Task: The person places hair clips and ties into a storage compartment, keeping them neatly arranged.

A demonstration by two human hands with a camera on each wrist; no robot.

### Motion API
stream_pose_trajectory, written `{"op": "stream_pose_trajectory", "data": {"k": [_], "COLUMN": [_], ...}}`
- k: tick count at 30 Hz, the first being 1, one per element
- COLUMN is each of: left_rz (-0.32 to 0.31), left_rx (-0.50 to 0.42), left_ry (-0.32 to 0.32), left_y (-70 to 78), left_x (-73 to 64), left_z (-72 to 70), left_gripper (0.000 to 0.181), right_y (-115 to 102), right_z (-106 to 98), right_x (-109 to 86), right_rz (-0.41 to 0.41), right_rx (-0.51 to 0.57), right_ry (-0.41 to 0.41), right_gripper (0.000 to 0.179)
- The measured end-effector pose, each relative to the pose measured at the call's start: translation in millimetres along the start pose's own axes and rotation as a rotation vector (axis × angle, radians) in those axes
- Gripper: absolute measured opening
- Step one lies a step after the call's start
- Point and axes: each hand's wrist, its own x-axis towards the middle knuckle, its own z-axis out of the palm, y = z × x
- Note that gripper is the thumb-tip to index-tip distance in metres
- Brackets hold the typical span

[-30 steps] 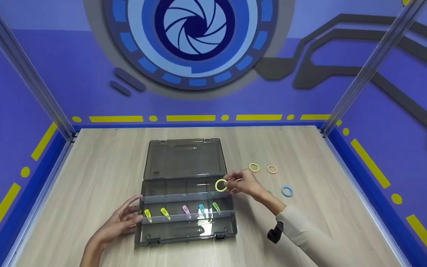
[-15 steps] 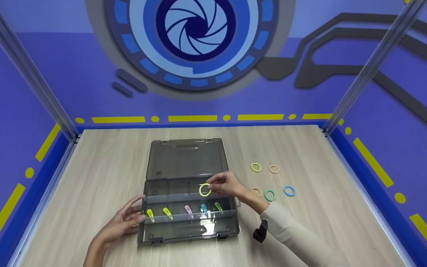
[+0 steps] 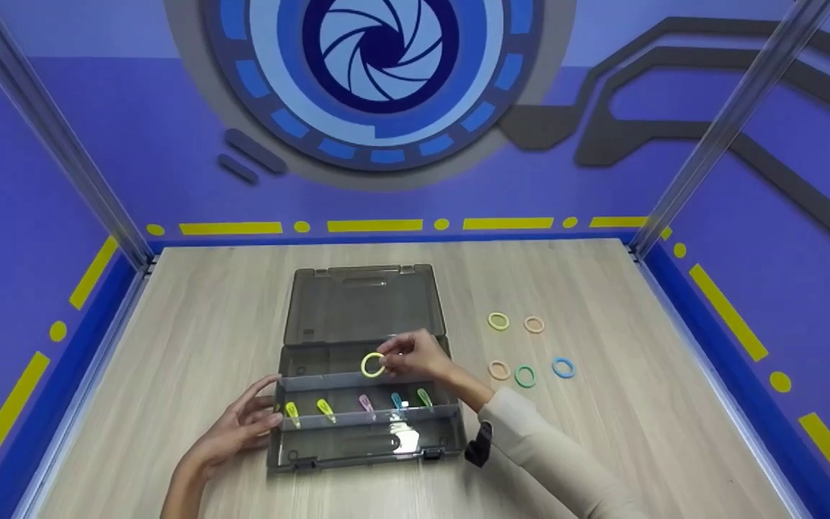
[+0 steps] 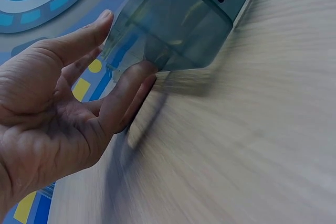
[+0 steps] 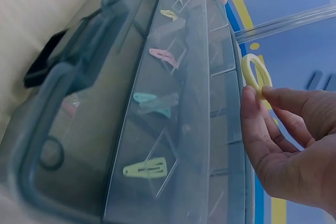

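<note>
"What matters first on the table (image 3: 638, 404)?"

"The open case (image 3: 346, 440), its lid (image 3: 364, 306) laid back at the far side, shouldn't shift. The divider (image 3: 321, 383) edging the far row (image 3: 336, 359) is the likely snag."

"And the hands?"

"The left hand (image 3: 235, 429), fingers loosely spread, touches the case's left end; steady, light contact should do. The right hand (image 3: 418, 358) pinches the yellow ring (image 3: 364, 366), seemingly above the far row."

"How would you place it?"

"If there, low and flat before letting go, against rolling. 5 more rings (image 3: 565, 375) lie to the right; don't jolt the 5 clips (image 3: 366, 404) in the middle row (image 3: 343, 398)."
</note>
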Motion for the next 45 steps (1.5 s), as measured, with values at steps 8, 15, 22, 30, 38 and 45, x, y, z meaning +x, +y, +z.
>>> {"op": "stream_pose_trajectory", "data": {"k": [8,15,22,30,38,45], "left_rz": [0.014,0.028,0.038,0.040,0.028,0.026], "left_rx": [-0.012,-0.029,-0.033,-0.024,-0.030,-0.023], "left_ry": [-0.005,-0.017,-0.018,0.003,0.001,-0.005], "left_y": [1.0,-1.3,-3.8,-1.6,-0.6,-1.4], "left_x": [-0.2,1.2,1.0,2.5,1.3,1.3], "left_z": [-1.8,-0.8,-0.7,-1.0,-0.2,-1.3], "left_gripper": [0.078,0.078,0.077,0.079,0.080,0.077], "right_y": [-8,-7,-8,-9,-11,-9], "right_z": [16,34,49,63,79,94], "right_x": [13.4,26.1,35.1,41.2,48.4,56.4], "right_rz": [0.000,-0.005,-0.011,-0.046,-0.010,-0.020], "right_rx": [-0.059,-0.071,-0.094,-0.113,-0.068,-0.128], "right_ry": [0.038,0.045,0.043,0.081,0.141,0.197], "right_gripper": [0.017,0.015,0.013,0.013,0.011,0.007]}}
